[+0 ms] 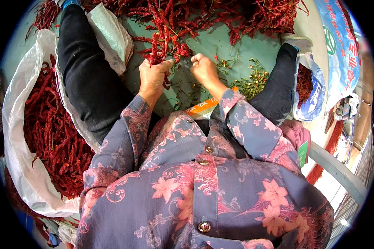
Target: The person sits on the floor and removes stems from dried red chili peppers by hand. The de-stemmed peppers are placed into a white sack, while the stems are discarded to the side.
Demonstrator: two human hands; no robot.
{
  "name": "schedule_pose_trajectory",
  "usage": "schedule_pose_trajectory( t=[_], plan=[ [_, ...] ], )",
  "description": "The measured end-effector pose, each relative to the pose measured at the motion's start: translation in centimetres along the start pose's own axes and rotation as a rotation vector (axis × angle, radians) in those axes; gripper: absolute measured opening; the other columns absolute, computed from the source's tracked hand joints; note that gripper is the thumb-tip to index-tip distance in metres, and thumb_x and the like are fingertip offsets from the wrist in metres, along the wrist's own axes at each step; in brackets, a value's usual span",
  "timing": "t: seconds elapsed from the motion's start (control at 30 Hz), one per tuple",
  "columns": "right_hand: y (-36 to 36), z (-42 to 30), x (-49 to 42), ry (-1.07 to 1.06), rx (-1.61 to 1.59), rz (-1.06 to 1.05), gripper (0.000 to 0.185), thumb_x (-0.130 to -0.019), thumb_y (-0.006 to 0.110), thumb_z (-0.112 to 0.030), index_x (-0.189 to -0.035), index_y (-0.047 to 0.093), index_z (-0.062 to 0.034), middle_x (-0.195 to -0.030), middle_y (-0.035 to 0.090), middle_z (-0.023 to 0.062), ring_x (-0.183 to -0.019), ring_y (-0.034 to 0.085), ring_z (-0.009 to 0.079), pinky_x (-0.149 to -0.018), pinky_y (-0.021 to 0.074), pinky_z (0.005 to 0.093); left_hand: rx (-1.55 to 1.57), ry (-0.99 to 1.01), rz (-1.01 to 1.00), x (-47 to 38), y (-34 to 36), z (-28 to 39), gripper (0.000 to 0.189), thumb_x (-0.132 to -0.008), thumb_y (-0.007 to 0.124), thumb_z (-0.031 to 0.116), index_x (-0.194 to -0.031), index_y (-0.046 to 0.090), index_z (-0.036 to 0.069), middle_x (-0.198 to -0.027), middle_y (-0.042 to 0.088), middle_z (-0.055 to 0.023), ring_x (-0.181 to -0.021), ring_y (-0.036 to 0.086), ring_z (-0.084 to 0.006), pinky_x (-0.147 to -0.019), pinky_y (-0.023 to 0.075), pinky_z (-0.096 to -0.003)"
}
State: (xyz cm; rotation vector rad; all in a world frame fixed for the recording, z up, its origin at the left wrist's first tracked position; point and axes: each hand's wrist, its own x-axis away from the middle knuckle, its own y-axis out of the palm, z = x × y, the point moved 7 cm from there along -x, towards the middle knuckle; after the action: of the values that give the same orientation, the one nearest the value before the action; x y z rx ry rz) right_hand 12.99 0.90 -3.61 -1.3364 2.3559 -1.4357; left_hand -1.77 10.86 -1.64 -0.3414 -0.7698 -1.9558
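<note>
My left hand (pixel 153 75) is closed around a bunch of dried red chili peppers (pixel 155 49), which stick up above the fist and hang a little below it. To its right, my right hand (pixel 204 69) has its fingers curled in; it is slightly blurred, and whether something small is pinched in it cannot be made out. Chili stems (pixel 252 79) with green and yellowish caps lie in a small heap right of that hand, and more are scattered on the green surface (pixel 218 40) beneath both hands. A large pile of dried chilies (pixel 199 12) spreads beyond the hands.
At the left, a white woven sack (pixel 15 102) stands open, full of dried chilies (pixel 56 133). A folded whitish sack (pixel 110 37) lies inside my left leg. Beyond my right leg are a blue and white bag (pixel 318 93) holding red chilies, a printed blue banner (pixel 339 40) and a metal bar (pixel 336 171).
</note>
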Motion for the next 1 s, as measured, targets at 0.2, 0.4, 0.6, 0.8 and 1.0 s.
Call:
schedule_pose_trajectory(
  t=[0.2,0.4,0.6,0.8,1.0],
  plan=[
    [1.0,0.1,-1.2,-0.023,-0.038,0.054,0.013,-0.066,0.063,-0.013,-0.076,0.059,-0.0058,-0.080,0.058,0.0178,-0.077,0.056,0.0357,-0.067,0.0452,0.0420,-0.122,-0.049,0.085,0.1,-0.6,-0.7,0.005,-0.074,0.061,0.002,-0.075,0.056,0.002,-0.062,0.050,-0.0002,-0.050,0.044,-0.0092,-0.046,0.0340,-0.0237],
    [-1.5,-3.4,2.8,-0.304,0.007,-0.051,0.014,-0.066,0.054,-0.008,-0.078,0.059,-0.0051,-0.070,0.057,0.0185,-0.069,0.056,0.0369,-0.062,0.0444,0.0435,-0.047,-0.115,-0.042,0.6,1.0,-1.1,0.012,-0.073,0.063,0.002,-0.084,0.058,0.002,-0.066,0.054,-0.0010,-0.052,0.046,-0.0089,-0.047,0.0362,-0.0233],
    [-1.9,-3.1,4.0,-0.252,-0.250,-0.190,0.013,-0.068,0.052,-0.008,-0.079,0.060,-0.0040,-0.059,0.055,0.0142,-0.058,0.056,0.0278,-0.052,0.0420,0.0376,0.023,-0.315,-0.222,1.2,1.6,-2.3,0.012,-0.071,0.063,-0.001,-0.081,0.057,0.002,-0.066,0.056,-0.0027,-0.053,0.049,-0.0109,-0.049,0.0391,-0.0241],
    [-1.4,-4.0,5.7,0.073,-0.691,-0.449,0.014,-0.077,0.046,-0.005,-0.078,0.060,-0.0011,-0.058,0.054,0.0015,-0.049,0.046,0.0061,-0.044,0.0367,0.0239,0.168,-0.374,-0.292,1.7,1.6,-2.2,0.008,-0.072,0.062,0.000,-0.078,0.059,0.001,-0.067,0.056,-0.0040,-0.054,0.050,-0.0131,-0.049,0.0408,-0.0262],
    [0.4,-3.0,6.6,0.253,-1.121,-0.453,0.015,-0.078,0.045,-0.004,-0.082,0.059,-0.0022,-0.067,0.055,0.0018,-0.049,0.042,0.0059,-0.043,0.0360,0.0207,0.160,-0.362,-0.306,2.7,1.7,-1.5,0.006,-0.073,0.062,0.000,-0.078,0.058,0.001,-0.065,0.055,-0.0042,-0.055,0.051,-0.0135,-0.048,0.0407,-0.0268]
  ],
)
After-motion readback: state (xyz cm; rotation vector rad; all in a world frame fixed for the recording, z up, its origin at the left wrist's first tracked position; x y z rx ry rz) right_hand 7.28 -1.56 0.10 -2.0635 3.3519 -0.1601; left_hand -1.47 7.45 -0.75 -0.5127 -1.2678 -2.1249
